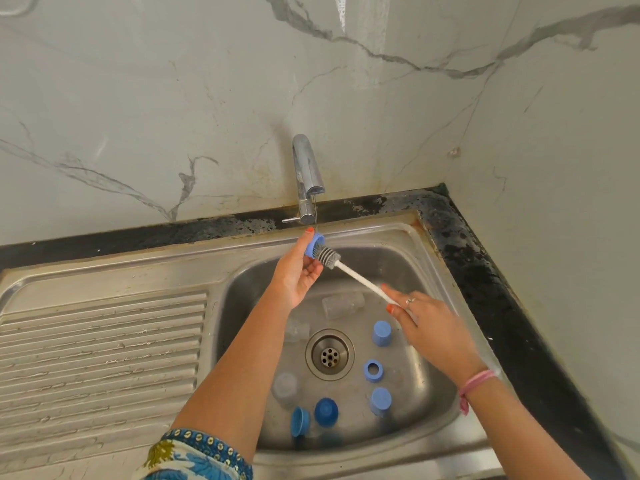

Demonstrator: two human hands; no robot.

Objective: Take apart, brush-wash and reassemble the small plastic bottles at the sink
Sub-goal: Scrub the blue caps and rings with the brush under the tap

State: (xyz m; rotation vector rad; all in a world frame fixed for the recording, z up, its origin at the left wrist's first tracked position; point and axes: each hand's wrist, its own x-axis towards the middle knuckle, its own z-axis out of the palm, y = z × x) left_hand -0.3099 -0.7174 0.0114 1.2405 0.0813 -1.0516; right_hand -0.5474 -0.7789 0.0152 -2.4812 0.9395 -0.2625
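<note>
The left hand [297, 271] pinches a blue cap [314, 244] between thumb and fingers under the tap [306, 174], where a thin stream of water runs down. The right hand [427, 327] grips the white handle of a bottle brush [349, 271], whose grey bristled head pokes into the cap. Below, in the steel sink [433, 420], clear bottles [343, 304] and more blue caps [381, 333] lie scattered around the drain [329, 355].
</note>
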